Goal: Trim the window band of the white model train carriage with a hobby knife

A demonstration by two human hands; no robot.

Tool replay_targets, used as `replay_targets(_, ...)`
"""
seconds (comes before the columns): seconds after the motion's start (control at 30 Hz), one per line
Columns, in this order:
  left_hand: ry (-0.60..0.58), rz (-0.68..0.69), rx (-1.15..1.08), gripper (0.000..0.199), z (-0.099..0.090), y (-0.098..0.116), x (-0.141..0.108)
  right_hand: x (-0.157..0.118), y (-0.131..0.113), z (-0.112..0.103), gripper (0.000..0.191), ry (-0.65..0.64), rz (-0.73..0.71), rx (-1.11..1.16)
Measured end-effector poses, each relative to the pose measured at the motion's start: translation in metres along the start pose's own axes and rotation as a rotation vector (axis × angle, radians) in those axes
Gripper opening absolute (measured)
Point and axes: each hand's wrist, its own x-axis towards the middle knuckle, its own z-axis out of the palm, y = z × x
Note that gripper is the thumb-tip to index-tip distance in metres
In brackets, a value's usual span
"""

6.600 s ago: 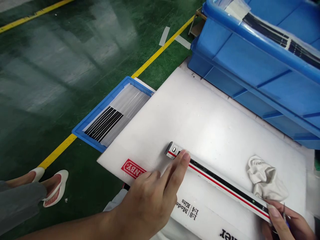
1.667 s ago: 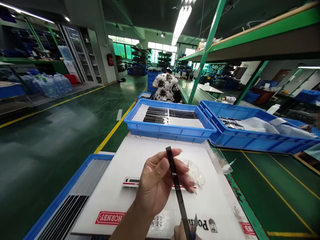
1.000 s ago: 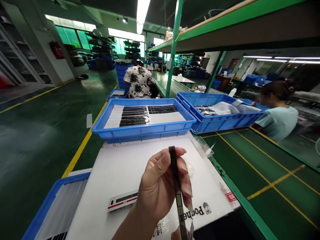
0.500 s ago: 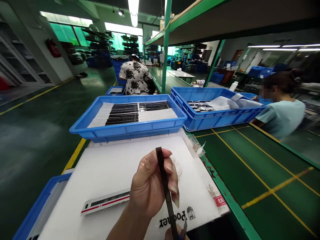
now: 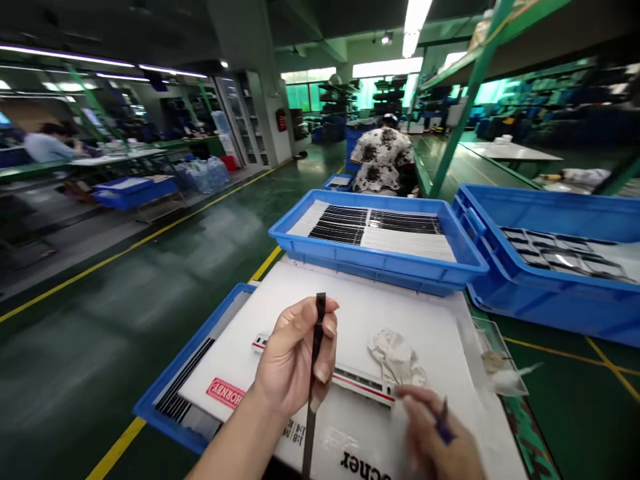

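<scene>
Clock directions are taken from the left hand as the centre of the dial, with 12 o'clock pointing away from the wearer. The left hand is raised above the white-surfaced counter, its fingers pinching a narrow dark strip near the upper end; the strip stands tilted, its lower part running toward 6 o'clock. The right hand, at 4 o'clock, is blurred; a blue-handled tool is clasped among its fingers, and contact between the fingertips and the model coach just beside them cannot be determined. The model coach, white with a red stripe, lies on the counter behind the left hand, one end showing at 10 o'clock and the other near 4 o'clock. A crumpled cloth rests at 3 o'clock, near the coach; farther out in the same direction is a clear tray. A blue tray containing rows of black-and-white pieces occupies 1 o'clock, with a person beyond, seen from behind. A lower blue tray appears at 9 o'clock, and a deep blue crate between 2 and 3 o'clock
</scene>
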Motion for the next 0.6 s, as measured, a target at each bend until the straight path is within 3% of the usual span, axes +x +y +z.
replay_targets(0.1, 0.04, -0.047, 0.061, 0.022, -0.019, 0.009, -0.021, 0.048, -0.004, -0.026, 0.039, 0.255, 0.031, -0.199)
replay_targets(0.23, 0.085, -0.202, 0.119, 0.038, -0.038, 0.008, -0.046, 0.083, -0.017, -0.027, 0.021, 0.283, 0.045, -0.332)
replay_targets(0.33, 0.13, -0.448, 0.181, 0.061, -0.053, -0.004, -0.057, 0.075, -0.028, -0.023, 0.02, 0.22, -0.032, -0.313)
replay_targets(0.47, 0.124, -0.736, 0.159, 0.089, -0.069, -0.029, -0.065, 0.041, -0.049, -0.022, 0.026, 0.131, -0.199, -0.205)
replay_targets(0.6, 0.074, -0.838, 0.095, 0.09, -0.075, -0.039, -0.068, 0.022, -0.079, -0.02, 0.03, 0.113, -0.311, -0.144)
